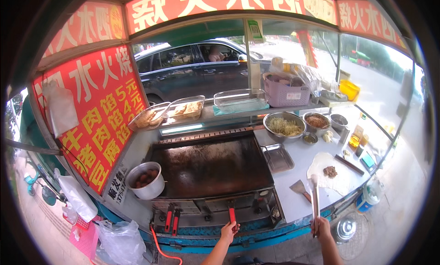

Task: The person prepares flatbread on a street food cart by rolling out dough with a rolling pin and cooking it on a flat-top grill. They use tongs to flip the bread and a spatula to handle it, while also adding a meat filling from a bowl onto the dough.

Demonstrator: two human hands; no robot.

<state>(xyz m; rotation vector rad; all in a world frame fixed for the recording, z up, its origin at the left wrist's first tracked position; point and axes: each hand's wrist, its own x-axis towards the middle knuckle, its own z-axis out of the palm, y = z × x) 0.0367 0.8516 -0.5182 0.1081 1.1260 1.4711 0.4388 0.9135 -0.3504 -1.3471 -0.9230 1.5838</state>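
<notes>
My left hand (228,231) is closed around the lower end of a red handle (232,212) on the front of the griddle. A pair of long metal tongs (315,196) points away from me in my right hand (322,228), over the near edge of the white worktop (293,212). Beside the tongs lies a scraper (299,188) with a wide blade. Past their tips, a thin sheet of dough (341,182) is spread flat with a small mound of brown filling (330,172) on it. A rolling pin (349,164) rests at the dough's far edge.
The dark flat griddle (206,164) fills the middle, with a pot of brown round items (146,180) at its left corner. Bowls of shredded vegetable (284,125) and brown filling (316,121) stand behind an empty metal tray (278,158). Glass trays of flatbread (184,108) sit on the shelf.
</notes>
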